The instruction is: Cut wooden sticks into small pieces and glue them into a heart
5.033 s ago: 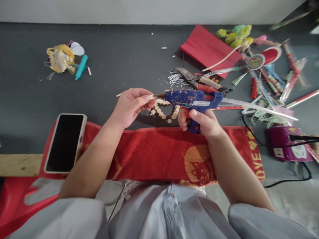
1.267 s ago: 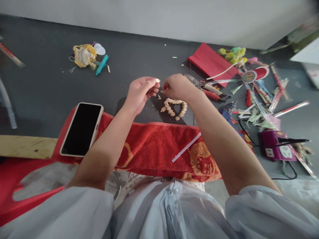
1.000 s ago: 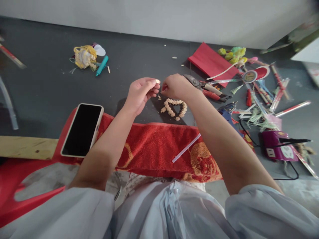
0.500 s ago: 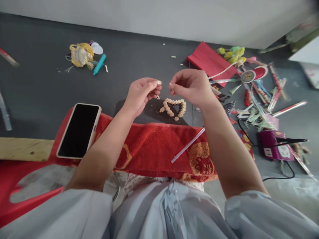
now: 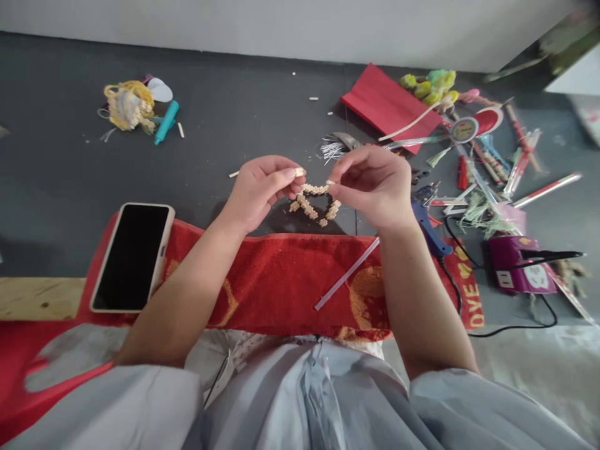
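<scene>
My left hand (image 5: 262, 190) pinches a small cream-coloured piece (image 5: 299, 172) between thumb and forefinger. Just to its right, the thumb and forefinger of my right hand (image 5: 372, 184) are closed on another tiny pale piece (image 5: 330, 182). Below and between the two hands, a heart-shaped loop of small cream beads or pieces (image 5: 307, 208) lies on the dark table. My right fingertips partly cover its upper right side in this view; whether they touch it I cannot tell.
A red towel (image 5: 276, 281) lies along the table edge, bearing a phone (image 5: 134, 256) and a clear stick (image 5: 347, 274). At right are a blue glue gun (image 5: 429, 228), red paper (image 5: 387, 103), a thread spool (image 5: 464, 130) and a purple box (image 5: 518, 262). A yellow yarn bundle (image 5: 131, 103) sits left.
My right hand has moved down, so its fingertips now overlap the heart-shaped loop. The camera view has shifted slightly, bringing the glue gun and white bristles into sight.
</scene>
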Demonstrator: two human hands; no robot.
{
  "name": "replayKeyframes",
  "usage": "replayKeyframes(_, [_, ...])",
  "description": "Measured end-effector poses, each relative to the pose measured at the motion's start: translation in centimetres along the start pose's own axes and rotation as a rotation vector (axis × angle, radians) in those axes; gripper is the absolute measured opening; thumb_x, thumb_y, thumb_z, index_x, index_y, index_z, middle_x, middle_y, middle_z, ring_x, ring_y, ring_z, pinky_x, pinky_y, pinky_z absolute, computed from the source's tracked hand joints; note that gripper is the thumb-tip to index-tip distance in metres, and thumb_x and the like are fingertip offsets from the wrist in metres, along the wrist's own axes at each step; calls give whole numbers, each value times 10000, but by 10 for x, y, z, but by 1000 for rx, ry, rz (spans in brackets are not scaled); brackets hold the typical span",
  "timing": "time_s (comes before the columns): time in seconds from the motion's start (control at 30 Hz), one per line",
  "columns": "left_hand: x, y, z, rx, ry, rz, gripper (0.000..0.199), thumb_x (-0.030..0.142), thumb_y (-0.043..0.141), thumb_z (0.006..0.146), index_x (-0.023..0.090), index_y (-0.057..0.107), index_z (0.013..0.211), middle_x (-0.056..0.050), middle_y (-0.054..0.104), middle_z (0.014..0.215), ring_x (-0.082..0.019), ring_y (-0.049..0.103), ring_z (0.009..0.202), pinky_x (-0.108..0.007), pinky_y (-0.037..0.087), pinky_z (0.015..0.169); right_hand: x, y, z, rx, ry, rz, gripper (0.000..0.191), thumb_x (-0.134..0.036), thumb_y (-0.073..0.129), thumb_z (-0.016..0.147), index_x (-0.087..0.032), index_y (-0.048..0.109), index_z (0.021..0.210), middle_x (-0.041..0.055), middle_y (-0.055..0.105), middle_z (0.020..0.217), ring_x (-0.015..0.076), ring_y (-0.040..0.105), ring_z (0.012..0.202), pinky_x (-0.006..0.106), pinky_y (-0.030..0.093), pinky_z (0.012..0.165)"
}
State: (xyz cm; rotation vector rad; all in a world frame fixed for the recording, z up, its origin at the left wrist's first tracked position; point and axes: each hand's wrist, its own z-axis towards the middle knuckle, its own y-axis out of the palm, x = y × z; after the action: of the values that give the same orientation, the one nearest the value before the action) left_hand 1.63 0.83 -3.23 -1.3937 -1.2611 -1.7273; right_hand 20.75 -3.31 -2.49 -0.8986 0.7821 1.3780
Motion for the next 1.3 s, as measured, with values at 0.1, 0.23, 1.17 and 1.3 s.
replayKeyframes(0.1, [3, 2, -2, -20, 7, 15, 109, 263, 750, 751, 172, 697, 725, 15, 698, 692, -85, 651, 630, -216, 534, 599, 3, 1, -2, 11, 3, -166, 254, -171, 815, 724, -246, 618, 866, -27, 655, 776, 114, 628, 672, 271, 581, 609])
replayKeyframes(0.23, [4, 6, -4, -5, -24, 86, 86, 234, 745, 754, 166, 707, 718, 0, 717, 715, -85, 645, 629, -230, 543, 627, 2, 2, -3, -40, -6, -385, 239, -182, 762, 763, -259, 598, 918, -15, 656, 813, 130, 624, 685, 314, 607, 691])
replayKeyframes(1.17, [-3, 6, -3, -43, -71, 164, 183, 320, 832, 651, 177, 745, 723, -8, 715, 700, -112, 640, 638, -271, 552, 663, -14, 12, -10, -41, -76, -321, 266, -120, 622, 842, -279, 413, 878, -7, 600, 858, 137, 607, 734, 319, 567, 667])
replayKeyframes(1.3, [-5, 5, -4, -50, -75, 173, 192, 314, 840, 649, 170, 750, 738, -6, 711, 694, -113, 649, 641, -274, 564, 674, -13, 12, -12, -59, -105, -359, 275, -90, 628, 836, -271, 427, 888, -6, 622, 873, 147, 647, 794, 322, 562, 698])
